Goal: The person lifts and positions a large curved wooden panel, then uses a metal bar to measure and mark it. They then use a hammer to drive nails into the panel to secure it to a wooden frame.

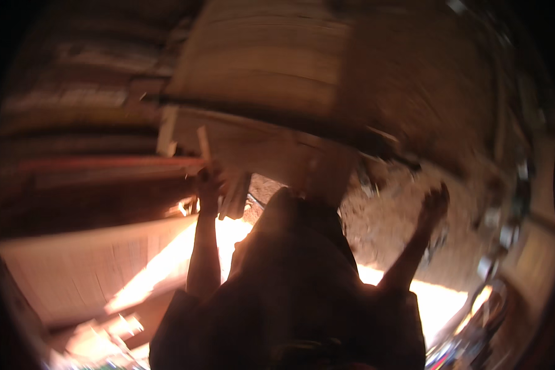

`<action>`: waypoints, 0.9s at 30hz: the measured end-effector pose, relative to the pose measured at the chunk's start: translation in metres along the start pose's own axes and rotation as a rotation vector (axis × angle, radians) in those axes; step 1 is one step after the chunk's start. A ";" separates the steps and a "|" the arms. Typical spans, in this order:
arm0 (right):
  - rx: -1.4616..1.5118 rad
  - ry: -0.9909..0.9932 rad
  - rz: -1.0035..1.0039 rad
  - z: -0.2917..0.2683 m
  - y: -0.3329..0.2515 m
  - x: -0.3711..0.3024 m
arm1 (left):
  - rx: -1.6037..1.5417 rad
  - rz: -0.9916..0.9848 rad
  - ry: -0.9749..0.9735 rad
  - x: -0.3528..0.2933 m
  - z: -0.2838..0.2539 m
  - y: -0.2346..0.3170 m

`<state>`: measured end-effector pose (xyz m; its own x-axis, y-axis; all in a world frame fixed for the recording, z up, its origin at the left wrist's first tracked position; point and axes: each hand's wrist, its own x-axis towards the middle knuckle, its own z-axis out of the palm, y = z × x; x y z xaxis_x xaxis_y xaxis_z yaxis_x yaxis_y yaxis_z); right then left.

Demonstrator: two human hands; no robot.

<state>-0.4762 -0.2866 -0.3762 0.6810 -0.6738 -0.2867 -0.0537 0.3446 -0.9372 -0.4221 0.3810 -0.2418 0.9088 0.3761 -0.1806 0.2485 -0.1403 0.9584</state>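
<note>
My left hand [210, 180] is closed around a thin pale wooden stick [204, 143] that points up from it. Just beyond that hand is the near edge of a wooden board [259, 143]. A long dark bar [277, 116] crosses the wood from left to right; blur hides its exact kind. My right hand [435, 201] is held out to the right over the brown ground, fingers stretched, with nothing visible in it. Motion blur softens both hands.
A wide wooden panel [265, 52] extends away behind the bar. Stacked timber [86, 98] fills the left side, with a pale plank [98, 262] nearer me. Brown ground [382, 216] with scattered bits lies to the right. Bright sunlight patches [438, 302] fall beside me.
</note>
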 end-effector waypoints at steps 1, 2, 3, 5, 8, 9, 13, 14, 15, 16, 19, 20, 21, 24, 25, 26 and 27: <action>-0.066 0.098 -0.047 0.044 -0.032 -0.025 | -0.023 -0.046 0.046 -0.007 0.012 0.015; -0.081 -0.002 -0.070 0.052 -0.038 -0.030 | -0.044 -0.086 0.085 -0.009 0.008 0.013; -0.068 -0.127 -0.142 0.065 -0.045 -0.039 | -0.077 -0.135 0.107 -0.012 0.001 0.004; 0.049 -0.205 0.041 0.104 -0.079 -0.059 | 0.000 -0.246 0.157 -0.020 -0.003 -0.002; 0.260 -0.290 0.271 0.157 -0.122 -0.075 | -0.043 -0.324 0.222 -0.020 0.000 -0.018; 0.234 -0.378 0.234 0.159 -0.117 -0.073 | -0.077 -0.335 0.241 -0.019 0.002 -0.024; -0.115 -0.688 -0.178 0.210 -0.095 -0.077 | -0.133 -0.267 0.267 -0.013 -0.011 -0.046; -0.178 -0.779 -0.241 0.229 -0.096 -0.081 | -0.164 -0.239 0.300 -0.016 -0.015 -0.050; -0.245 -0.733 -0.204 0.254 -0.105 -0.095 | -0.189 -0.213 0.333 -0.020 -0.021 -0.056; -0.311 -0.684 -0.168 0.284 -0.117 -0.122 | -0.211 -0.234 0.351 -0.022 -0.029 -0.064; -0.450 -0.654 -0.368 0.352 -0.114 -0.172 | -0.323 -0.250 0.408 -0.030 -0.060 -0.084; -0.626 -0.771 -0.748 0.359 -0.097 -0.164 | -0.408 -0.230 0.437 -0.035 -0.066 -0.087; -0.767 -0.861 -1.027 0.374 -0.089 -0.167 | -0.482 -0.209 0.471 -0.039 -0.073 -0.088; -0.930 -1.078 -1.221 0.432 -0.082 -0.235 | -0.424 -0.265 0.525 -0.057 -0.111 -0.097; -0.912 -1.131 -0.907 0.451 -0.082 -0.273 | -0.344 -0.272 0.540 -0.058 -0.123 -0.100; -0.769 -1.140 -0.082 0.462 -0.077 -0.317 | -0.417 -0.240 0.618 -0.063 -0.127 -0.101; -0.758 -1.268 -0.061 0.477 -0.064 -0.343 | -0.420 -0.268 0.651 -0.067 -0.134 -0.101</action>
<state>-0.3581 0.2339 -0.1234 0.8436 0.4712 -0.2575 -0.0907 -0.3477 -0.9332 -0.5527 0.4924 -0.2968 0.4277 0.8226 -0.3746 0.1662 0.3358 0.9272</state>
